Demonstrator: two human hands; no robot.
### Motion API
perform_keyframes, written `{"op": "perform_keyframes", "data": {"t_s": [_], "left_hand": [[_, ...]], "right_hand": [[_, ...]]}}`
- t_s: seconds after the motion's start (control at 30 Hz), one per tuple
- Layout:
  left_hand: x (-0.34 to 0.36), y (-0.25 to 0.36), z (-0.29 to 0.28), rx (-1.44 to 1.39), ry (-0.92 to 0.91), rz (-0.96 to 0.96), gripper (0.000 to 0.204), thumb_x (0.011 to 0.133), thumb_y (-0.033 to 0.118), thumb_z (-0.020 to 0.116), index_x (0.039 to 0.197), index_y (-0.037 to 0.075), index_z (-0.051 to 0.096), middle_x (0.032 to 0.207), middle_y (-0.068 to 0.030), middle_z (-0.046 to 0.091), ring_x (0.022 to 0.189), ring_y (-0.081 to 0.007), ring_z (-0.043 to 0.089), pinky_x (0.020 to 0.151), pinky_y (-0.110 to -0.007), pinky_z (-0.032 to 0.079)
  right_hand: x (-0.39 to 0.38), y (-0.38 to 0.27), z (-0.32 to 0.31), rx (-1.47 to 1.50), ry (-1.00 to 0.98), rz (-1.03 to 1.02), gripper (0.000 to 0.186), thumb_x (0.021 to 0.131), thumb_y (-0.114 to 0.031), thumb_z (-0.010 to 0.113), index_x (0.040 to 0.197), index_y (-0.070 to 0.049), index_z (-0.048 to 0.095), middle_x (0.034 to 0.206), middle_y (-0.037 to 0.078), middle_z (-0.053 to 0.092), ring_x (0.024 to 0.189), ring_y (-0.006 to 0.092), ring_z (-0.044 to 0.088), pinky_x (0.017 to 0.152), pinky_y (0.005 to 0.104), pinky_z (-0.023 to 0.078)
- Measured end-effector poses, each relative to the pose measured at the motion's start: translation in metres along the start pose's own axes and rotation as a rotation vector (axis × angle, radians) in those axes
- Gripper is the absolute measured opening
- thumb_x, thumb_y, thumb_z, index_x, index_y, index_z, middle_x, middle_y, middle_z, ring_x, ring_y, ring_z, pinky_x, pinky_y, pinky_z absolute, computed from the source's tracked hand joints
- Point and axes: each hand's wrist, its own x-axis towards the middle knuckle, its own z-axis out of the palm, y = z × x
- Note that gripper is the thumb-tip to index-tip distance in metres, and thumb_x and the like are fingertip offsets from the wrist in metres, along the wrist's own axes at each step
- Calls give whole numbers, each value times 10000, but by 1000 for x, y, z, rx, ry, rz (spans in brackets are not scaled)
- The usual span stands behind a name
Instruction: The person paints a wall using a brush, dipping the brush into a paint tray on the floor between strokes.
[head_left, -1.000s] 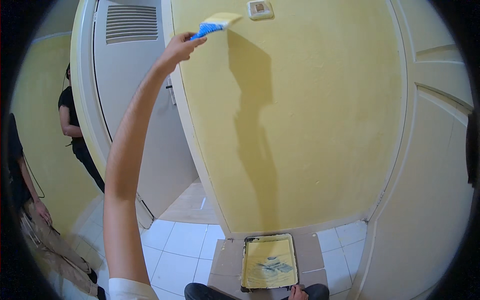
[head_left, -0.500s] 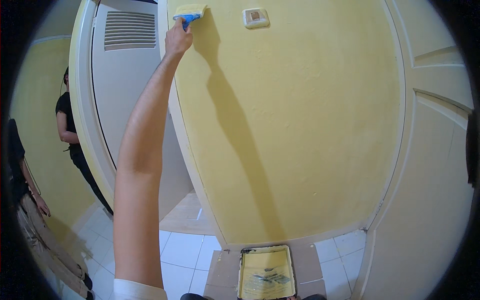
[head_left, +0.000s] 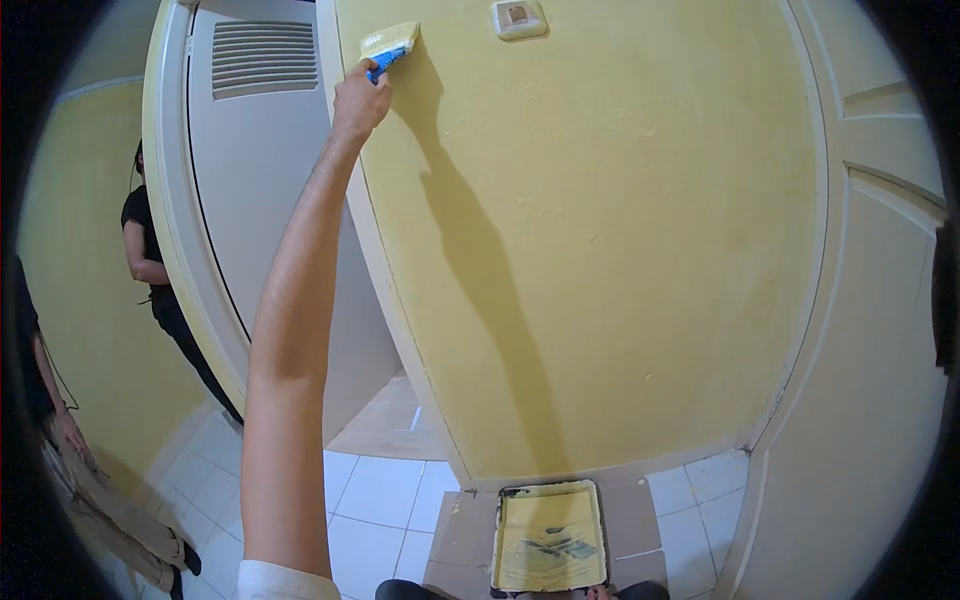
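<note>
My left hand (head_left: 362, 102) is raised at the upper left of the wall, with the arm stretched out. It is closed on the blue handle of a wide flat paintbrush (head_left: 391, 48), whose pale bristles are loaded with yellow paint and lie against the yellow wall (head_left: 600, 250) near its white edge trim. Low in front of me is a paint tray (head_left: 503, 545), coated in yellow with dark streaks in its middle. Only a few fingers of my right hand (head_left: 598, 593) show, curled at the tray's near rim; the rest is out of the picture.
A switch plate (head_left: 519, 19), partly covered, sits on the wall. Cardboard (head_left: 462, 530) lies over white floor tiles (head_left: 375, 550). Left of the wall stands a door (head_left: 262, 150) with a louvred vent; a panelled door (head_left: 860, 350) is at right. Two people (head_left: 150, 240) (head_left: 75, 470) stand at far left.
My left hand has drawn the paintbrush slightly down along the wall edge, and the brush is tilted more. The whole view has shifted a little, with the tray now slightly higher and further right.
</note>
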Motion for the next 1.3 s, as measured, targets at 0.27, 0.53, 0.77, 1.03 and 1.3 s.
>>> {"op": "perform_keyframes", "data": {"t_s": [0.27, 0.53, 0.77, 1.03, 1.3], "left_hand": [[-73, -17, -7, 12, -18, 57, 340, 890, 234, 566, 1174, 55, 616, 1016, -242, 683, 979, -414, 652, 860, -470, 522], [-143, -23, -42, 173, -313, 28, 351, 890, 229, 579, 1203, 72, 603, 837, -222, 671, 776, -332, 669, 707, -438, 521], [-98, 7, -113, 304, -921, -210, 322, 859, 245, 629, 1114, 60, 693, 622, -39, 504, 489, -137, 452, 417, -308, 386], [-40, 2, -81, 155, -925, -315, 124, 800, 106, 664, 735, 7, 627, 549, 16, 405, 430, -80, 300, 370, -280, 195], [10, 40, -80, 174, -810, -254, 126, 795, 90, 660, 711, 8, 616, 554, 12, 449, 433, -68, 323, 367, -256, 206]], "right_hand": [[49, 31, 11, 147, 209, -190, 361, 978, -330, 461, 1137, -59, 639, 1078, 238, 648, 981, 458, 604, 852, 530, 475], [62, 56, 29, -194, 130, -249, 285, 974, -269, 456, 1072, -56, 618, 1011, 225, 656, 929, 440, 618, 820, 539, 487], [58, 48, 24, -187, 124, -260, 244, 972, -261, 448, 1001, -76, 604, 973, 184, 659, 890, 412, 626, 788, 522, 499], [57, 48, 22, -213, 148, -263, 227, 964, -241, 448, 986, -78, 604, 960, 190, 655, 866, 413, 623, 769, 525, 496], [57, 39, 15, -161, 129, -220, 217, 941, -246, 487, 989, -79, 616, 936, 209, 660, 840, 426, 630, 762, 534, 504]]}}
